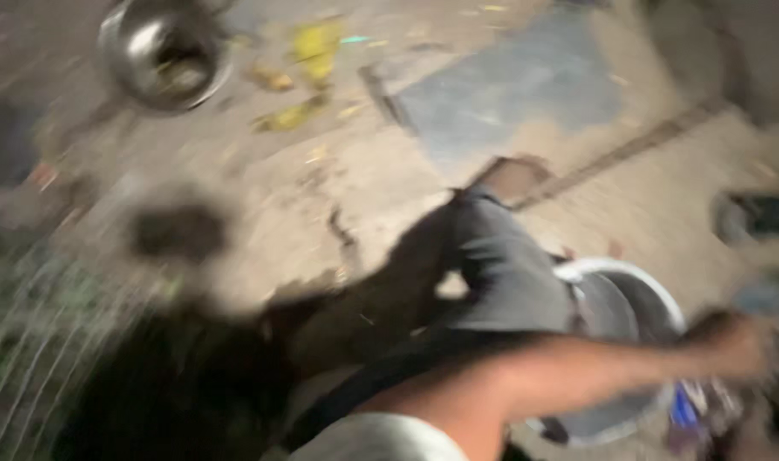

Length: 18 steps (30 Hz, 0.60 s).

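The picture is heavily blurred by motion. My right hand (738,343) reaches out to the far right, with the bare forearm stretching from the lower middle. It lies past the rim of a round white and grey basin (654,294), next to blurred blue and dark things (684,410) at the lower right. Whether the fingers hold anything cannot be made out. My knee in grey trousers (500,273) is bent just left of the basin. My left hand is out of the picture.
A shiny metal bowl (163,51) stands on the dirty floor at the top left, with yellow scraps (313,51) beside it. Wire mesh (31,341) fills the lower left. A dark blob (180,230) lies mid-left, a dark sandal (761,215) at the right.
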Motion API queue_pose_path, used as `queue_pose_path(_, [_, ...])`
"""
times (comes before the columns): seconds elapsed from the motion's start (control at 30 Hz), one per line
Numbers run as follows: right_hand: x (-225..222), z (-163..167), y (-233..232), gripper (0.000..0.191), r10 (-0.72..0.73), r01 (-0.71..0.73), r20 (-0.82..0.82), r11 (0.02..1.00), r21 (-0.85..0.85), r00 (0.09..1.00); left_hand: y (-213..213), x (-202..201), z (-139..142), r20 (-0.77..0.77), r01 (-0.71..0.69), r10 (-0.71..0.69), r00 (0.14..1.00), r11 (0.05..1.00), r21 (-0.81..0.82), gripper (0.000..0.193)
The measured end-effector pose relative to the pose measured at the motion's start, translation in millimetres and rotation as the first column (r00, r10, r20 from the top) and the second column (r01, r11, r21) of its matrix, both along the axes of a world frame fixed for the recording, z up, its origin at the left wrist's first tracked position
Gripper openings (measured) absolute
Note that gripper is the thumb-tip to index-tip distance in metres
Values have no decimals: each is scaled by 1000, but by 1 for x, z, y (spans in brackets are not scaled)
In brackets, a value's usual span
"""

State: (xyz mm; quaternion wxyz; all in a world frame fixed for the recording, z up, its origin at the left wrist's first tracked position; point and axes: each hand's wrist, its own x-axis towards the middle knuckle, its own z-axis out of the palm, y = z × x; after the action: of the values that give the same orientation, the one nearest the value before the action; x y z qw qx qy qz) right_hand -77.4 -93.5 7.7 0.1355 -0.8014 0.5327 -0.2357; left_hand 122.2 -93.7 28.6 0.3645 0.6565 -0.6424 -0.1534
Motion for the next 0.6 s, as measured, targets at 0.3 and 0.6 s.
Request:
queue_pose_path(0.3, [-11, 55, 39, 6, -150, 200, 209, 949, -244, 966, -8, -52, 9, -485, -103, -127, 865, 901, -421, 57])
queue_pose_path(0.6, [-47, 74, 46, 8, -196, 252, 369, 961, -110, 909, -5, -66, 24, -827, -72, 21, 561, 997, -23, 20])
